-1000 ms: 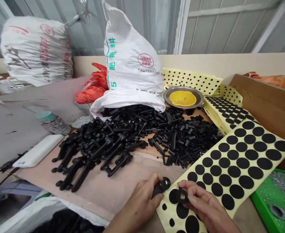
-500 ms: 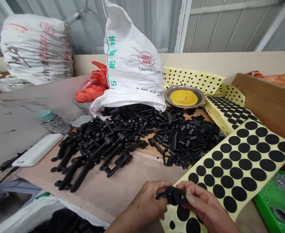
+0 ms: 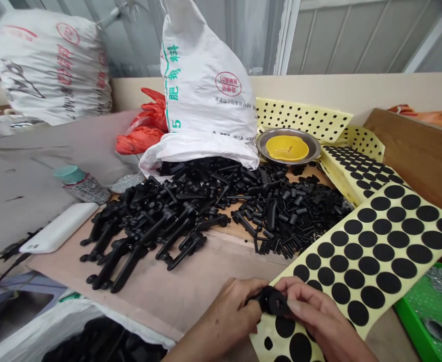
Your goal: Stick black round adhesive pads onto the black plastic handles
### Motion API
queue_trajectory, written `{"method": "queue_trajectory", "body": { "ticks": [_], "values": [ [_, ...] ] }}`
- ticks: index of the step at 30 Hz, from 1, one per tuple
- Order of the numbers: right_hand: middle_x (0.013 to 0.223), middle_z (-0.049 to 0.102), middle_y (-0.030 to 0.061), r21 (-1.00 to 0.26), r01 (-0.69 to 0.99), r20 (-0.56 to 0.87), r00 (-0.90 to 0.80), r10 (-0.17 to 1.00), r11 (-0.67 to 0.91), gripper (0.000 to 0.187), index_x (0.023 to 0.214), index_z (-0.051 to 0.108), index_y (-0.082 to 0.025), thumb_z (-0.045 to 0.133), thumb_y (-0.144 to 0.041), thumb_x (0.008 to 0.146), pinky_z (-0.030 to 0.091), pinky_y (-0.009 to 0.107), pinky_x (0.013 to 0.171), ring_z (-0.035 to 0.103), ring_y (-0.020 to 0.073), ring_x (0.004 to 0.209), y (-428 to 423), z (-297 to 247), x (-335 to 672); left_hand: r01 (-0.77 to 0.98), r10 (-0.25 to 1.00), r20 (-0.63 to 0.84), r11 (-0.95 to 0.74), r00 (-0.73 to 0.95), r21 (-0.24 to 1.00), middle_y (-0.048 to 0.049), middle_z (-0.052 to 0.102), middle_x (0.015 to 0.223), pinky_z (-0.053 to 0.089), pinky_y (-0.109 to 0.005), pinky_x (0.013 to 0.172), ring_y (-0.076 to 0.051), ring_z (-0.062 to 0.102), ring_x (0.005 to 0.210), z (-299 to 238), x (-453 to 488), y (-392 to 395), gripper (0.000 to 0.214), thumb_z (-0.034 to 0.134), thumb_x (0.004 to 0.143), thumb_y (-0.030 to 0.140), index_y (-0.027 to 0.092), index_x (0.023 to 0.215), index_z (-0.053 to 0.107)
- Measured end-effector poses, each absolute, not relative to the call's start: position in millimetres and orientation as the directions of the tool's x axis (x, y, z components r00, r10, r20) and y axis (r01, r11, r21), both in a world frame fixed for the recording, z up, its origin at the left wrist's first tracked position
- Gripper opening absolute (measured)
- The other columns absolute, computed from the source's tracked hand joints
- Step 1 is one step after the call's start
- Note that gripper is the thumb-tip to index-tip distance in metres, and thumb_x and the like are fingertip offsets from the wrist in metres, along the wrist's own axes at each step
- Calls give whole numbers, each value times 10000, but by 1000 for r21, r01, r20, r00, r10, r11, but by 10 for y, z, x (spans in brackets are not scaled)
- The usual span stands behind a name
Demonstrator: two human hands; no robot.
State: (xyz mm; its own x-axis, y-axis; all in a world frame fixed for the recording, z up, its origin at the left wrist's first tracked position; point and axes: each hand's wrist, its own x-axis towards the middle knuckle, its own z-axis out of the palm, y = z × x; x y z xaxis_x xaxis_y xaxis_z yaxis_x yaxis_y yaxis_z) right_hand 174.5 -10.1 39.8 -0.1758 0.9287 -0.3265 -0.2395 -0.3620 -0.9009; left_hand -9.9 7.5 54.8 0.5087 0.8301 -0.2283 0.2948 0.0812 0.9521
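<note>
My left hand (image 3: pixel 228 314) and my right hand (image 3: pixel 317 319) meet at the near edge of the table, both pinched on one small black plastic part (image 3: pixel 270 300) with a round black pad against it. They hover over the near end of a yellow sheet of round black pads (image 3: pixel 371 261), where some pads are gone. Behind the hands lies a pile of black plastic handles (image 3: pixel 153 226) and a heap of small black pieces (image 3: pixel 289 211).
A white woven sack (image 3: pixel 206 95) spills parts at the back, with a red bag (image 3: pixel 141 130) beside it. A metal dish holds a yellow funnel (image 3: pixel 287 147). A white power bank (image 3: pixel 59 234) lies left; a green tray of screws (image 3: pixel 435 306) sits right.
My right hand lifted a round pad off the yellow sheet and brought it to the black part in my left hand; both hands now press together on it.
</note>
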Motion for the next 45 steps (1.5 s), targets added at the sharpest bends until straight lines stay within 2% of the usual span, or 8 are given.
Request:
{"method": "queue_trajectory", "body": {
  "ticks": [4, 10, 16, 28, 33, 40, 45],
  "values": [
    [920, 587, 44, -892, -244, -345, -173, 923, -380, 257, 548, 573, -179, 726, -377, 606, 376, 263, 620, 493, 176, 717, -103, 413, 1733, 260, 831, -235, 113, 504, 959, 32, 565, 659, 416, -171, 485, -106, 518, 535, 522, -116, 83, 288, 376, 701, 116, 160, 825, 632],
    [896, 575, 37, -901, -187, -367, -155, 917, -392, 276, 540, 559, -183, 716, -402, 602, 385, 261, 630, 494, 174, 719, -102, 436, 1722, 282, 836, -232, 98, 497, 954, 34, 549, 625, 410, -169, 480, -105, 515, 522, 522, -119, 69, 247, 395, 726, 135, 157, 801, 629],
    [916, 565, 41, -906, -187, -351, -170, 921, -380, 260, 555, 569, -178, 712, -381, 632, 378, 257, 614, 480, 166, 715, -106, 401, 1736, 247, 806, -230, 107, 545, 963, 22, 568, 694, 433, -170, 501, -105, 515, 556, 608, -113, 73, 258, 394, 783, 181, 164, 850, 642],
    [920, 551, 36, -894, -172, -384, -179, 906, -413, 239, 549, 569, -180, 714, -355, 623, 393, 255, 596, 495, 164, 694, -102, 472, 1708, 278, 813, -229, 86, 535, 957, 29, 540, 644, 390, -172, 510, -105, 507, 536, 638, -124, 51, 315, 349, 842, 199, 179, 883, 661],
    [927, 540, 37, -897, -154, -370, -247, 896, -413, 195, 577, 604, -172, 689, -331, 652, 394, 267, 644, 499, 179, 752, -90, 500, 1716, 283, 819, -202, 51, 536, 958, 31, 549, 634, 382, -184, 521, -99, 499, 514, 646, -133, 51, 311, 352, 828, 178, 171, 863, 662],
    [913, 545, 34, -875, -187, -401, -239, 884, -447, 213, 550, 594, -169, 715, -327, 626, 387, 257, 610, 488, 165, 701, -82, 510, 1711, 286, 818, -202, 49, 539, 957, 9, 636, 767, 377, -174, 495, -94, 496, 533, 557, -127, 41, 275, 414, 756, 139, 148, 885, 657],
    [916, 538, 29, -894, -164, -369, -259, 893, -417, 179, 572, 618, -167, 689, -300, 668, 379, 263, 629, 485, 168, 729, -104, 507, 1712, 300, 824, -194, 30, 533, 953, 33, 547, 624, 386, -181, 510, -96, 499, 507, 593, -138, 30, 281, 391, 799, 164, 142, 894, 655]
  ]
}}
